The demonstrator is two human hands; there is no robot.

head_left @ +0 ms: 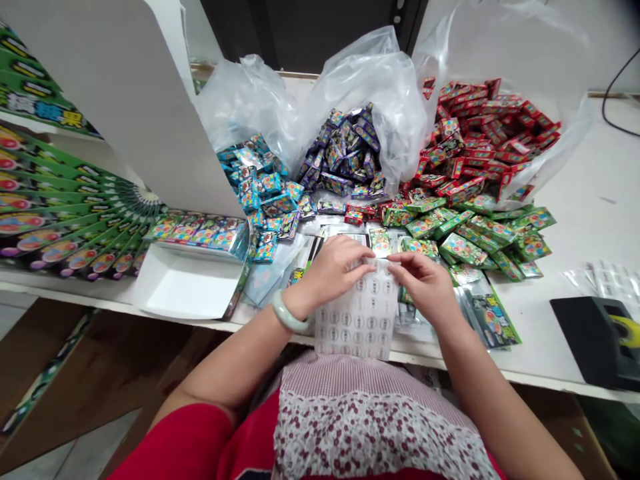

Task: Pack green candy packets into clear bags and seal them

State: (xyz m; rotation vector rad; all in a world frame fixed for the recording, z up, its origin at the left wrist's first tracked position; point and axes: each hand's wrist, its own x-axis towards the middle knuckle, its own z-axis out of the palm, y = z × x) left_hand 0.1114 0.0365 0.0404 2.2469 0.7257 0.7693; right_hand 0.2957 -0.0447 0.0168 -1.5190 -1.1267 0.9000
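Observation:
A sheet of round white stickers (361,319) hangs over the table's front edge, held up by both hands. My left hand (334,268) grips its top left corner with closed fingers; a pale green bangle (289,316) circles that wrist. My right hand (424,283) pinches the top right part of the sheet between thumb and fingertips. Just beyond the hands lie flat clear packets (345,233) and loose small green boxes (470,240).
Clear plastic bags hold piles of small boxes: blue (257,180), purple (345,153), red (480,143). An open white display carton (190,277) sits at left beside fanned green cartons (55,213). A black tape dispenser (603,340) stands at right.

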